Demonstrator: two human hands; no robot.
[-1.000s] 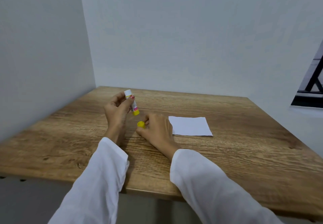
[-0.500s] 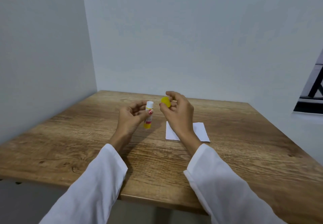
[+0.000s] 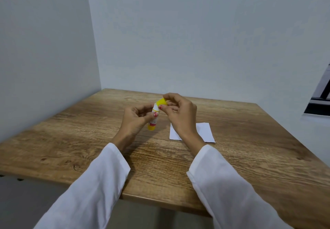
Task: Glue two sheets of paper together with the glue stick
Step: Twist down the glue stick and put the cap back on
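The glue stick [image 3: 154, 120] stands nearly upright above the table's middle, white-bodied with a yellow base, its yellow cap [image 3: 161, 102] at its tip. White paper [image 3: 205, 132] lies flat right of centre.

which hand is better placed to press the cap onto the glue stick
Right. The right hand pinches the yellow cap at the glue stick top, while the left hand holds the stick upright.

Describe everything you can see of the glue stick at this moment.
The glue stick is a small white tube with a yellow base and a pink and red label, plastic by the look of it. The left hand holds it above the table, nearly upright. The right hand holds its yellow cap tilted at the top end; whether the cap is seated cannot be told. Fingers hide part of the tube.
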